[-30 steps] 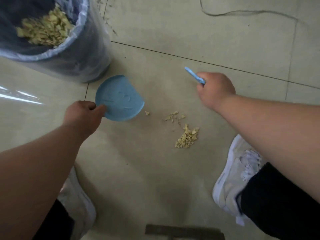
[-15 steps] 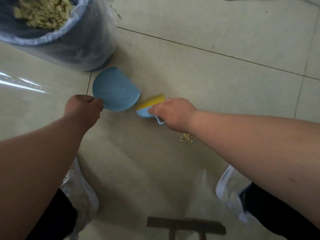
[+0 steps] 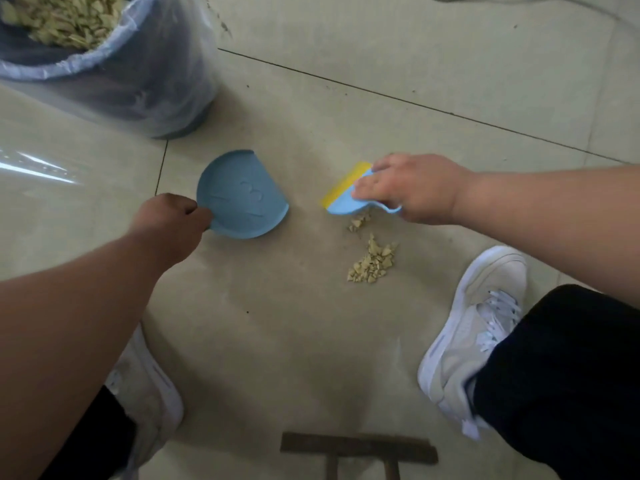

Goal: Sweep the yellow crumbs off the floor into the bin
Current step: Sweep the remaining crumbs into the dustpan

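L hand (image 3: pixel 169 221) gripping dustpan (image 3: pixel 244 195), R hand (image 3: pixel 412 187) on brush (image 3: pixel 346 199) beside crumbs (image 3: pixel 372 261).

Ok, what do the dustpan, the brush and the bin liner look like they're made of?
Dustpan: looks like moulded plastic, matte light blue, with a raised pattern in its base. Brush: same matte blue plastic body by the look of it, with a yellow strip along its edge, which could be bristles or rubber; too blurred to tell. Bin liner: thin clear plastic film, glossy and wrinkled, the dark bin showing through.
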`<state>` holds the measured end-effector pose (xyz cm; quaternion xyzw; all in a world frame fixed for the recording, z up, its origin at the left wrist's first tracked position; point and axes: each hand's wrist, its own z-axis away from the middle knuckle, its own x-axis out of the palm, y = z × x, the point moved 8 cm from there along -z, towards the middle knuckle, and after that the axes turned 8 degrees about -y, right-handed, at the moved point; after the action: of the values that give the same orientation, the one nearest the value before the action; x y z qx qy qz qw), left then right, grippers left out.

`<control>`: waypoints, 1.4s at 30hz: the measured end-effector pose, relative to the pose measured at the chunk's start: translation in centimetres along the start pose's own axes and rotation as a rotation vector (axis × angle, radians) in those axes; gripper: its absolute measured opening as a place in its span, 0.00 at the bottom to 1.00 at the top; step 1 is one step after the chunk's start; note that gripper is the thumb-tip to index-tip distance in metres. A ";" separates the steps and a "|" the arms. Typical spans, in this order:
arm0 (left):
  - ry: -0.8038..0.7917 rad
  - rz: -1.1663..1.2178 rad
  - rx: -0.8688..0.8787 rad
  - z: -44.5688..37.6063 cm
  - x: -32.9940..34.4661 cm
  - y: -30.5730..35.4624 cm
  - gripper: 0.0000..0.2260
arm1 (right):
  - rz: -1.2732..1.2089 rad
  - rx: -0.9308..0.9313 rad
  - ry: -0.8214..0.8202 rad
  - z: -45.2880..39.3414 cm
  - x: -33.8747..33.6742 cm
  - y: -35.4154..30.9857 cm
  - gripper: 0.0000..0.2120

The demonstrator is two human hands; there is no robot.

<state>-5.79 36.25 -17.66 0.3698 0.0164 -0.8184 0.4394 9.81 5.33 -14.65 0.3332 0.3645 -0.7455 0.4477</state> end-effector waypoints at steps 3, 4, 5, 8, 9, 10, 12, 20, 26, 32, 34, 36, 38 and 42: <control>-0.043 0.134 -0.114 -0.6 0.8 -0.8 0.11 | -0.319 0.331 0.256 -2.1 -2.6 4.8 0.17; -0.064 0.178 -0.158 -0.7 1.1 -1.1 0.10 | -0.388 0.480 0.322 -2.2 -2.7 6.8 0.11; -0.083 0.215 -0.197 -0.8 1.5 -1.3 0.09 | -0.422 0.620 0.361 -2.1 -2.3 8.6 0.08; -0.118 0.262 -0.244 -0.8 2.2 -1.2 0.08 | -0.374 0.706 0.241 -2.5 -0.1 9.4 0.04; -0.129 0.256 -0.243 -0.7 2.4 -1.1 0.08 | -0.317 0.605 0.185 -3.2 0.4 8.1 0.03; -0.145 0.246 -0.239 -0.7 2.6 -0.9 0.08 | -0.247 0.484 0.123 -3.8 0.9 6.2 0.04; -0.174 0.217 -0.219 -0.8 3.0 -0.7 0.09 | -0.113 0.235 0.038 -4.1 2.2 1.4 0.07; -0.209 0.119 -0.150 -1.5 3.2 -0.4 0.13 | -0.175 0.071 0.229 -1.1 1.3 2.0 0.19; -0.215 0.071 -0.103 -2.0 3.1 0.8 0.15 | -0.387 1.128 0.370 6.5 0.8 19.8 0.17; -0.244 0.037 -0.062 -1.7 3.9 1.3 0.15 | -0.600 1.092 0.395 5.6 2.5 19.5 0.17; -0.237 0.063 -0.086 -1.6 3.9 1.0 0.15 | -0.591 1.027 0.394 3.3 2.5 18.3 0.24; -0.230 0.081 -0.093 -1.8 3.9 0.8 0.16 | -0.549 0.941 0.356 1.0 2.3 16.7 0.30; -0.233 0.080 -0.085 -2.1 4.0 0.8 0.17 | -0.395 0.755 0.241 -1.7 2.3 13.7 0.30; -0.253 0.014 -0.035 -2.5 4.2 1.4 0.18 | -0.013 0.041 0.060 -4.2 2.9 4.6 0.21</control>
<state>-4.73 33.31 -21.64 0.2560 -0.0272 -0.8551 0.4500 13.63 6.14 -20.35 0.3621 0.3646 -0.7452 0.4250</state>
